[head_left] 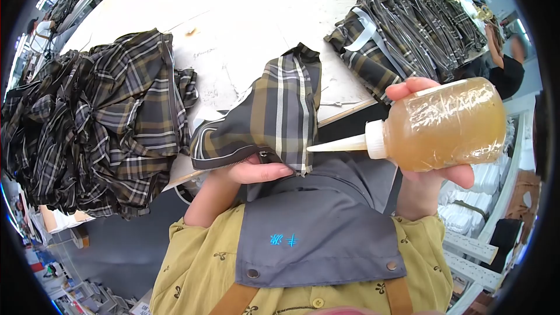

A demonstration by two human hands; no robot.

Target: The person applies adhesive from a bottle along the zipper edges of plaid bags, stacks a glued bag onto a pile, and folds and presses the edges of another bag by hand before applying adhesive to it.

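Plaid piece (259, 114) between crumpled heap (111, 122) and layered stack (423, 38)

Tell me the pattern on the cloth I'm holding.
The cloth is plaid, shown in the head view.

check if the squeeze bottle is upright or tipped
Tipped: the squeeze bottle lies sideways in the right hand, nozzle pointing toward the plaid fabric.

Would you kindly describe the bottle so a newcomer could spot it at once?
Start at the pale worktable, then come to its near side, where the person's right hand holds the bottle sideways. Its long tapered nozzle points at the plaid piece in the left hand. Its translucent amber look sets it apart from the dark plaid piles nearby.
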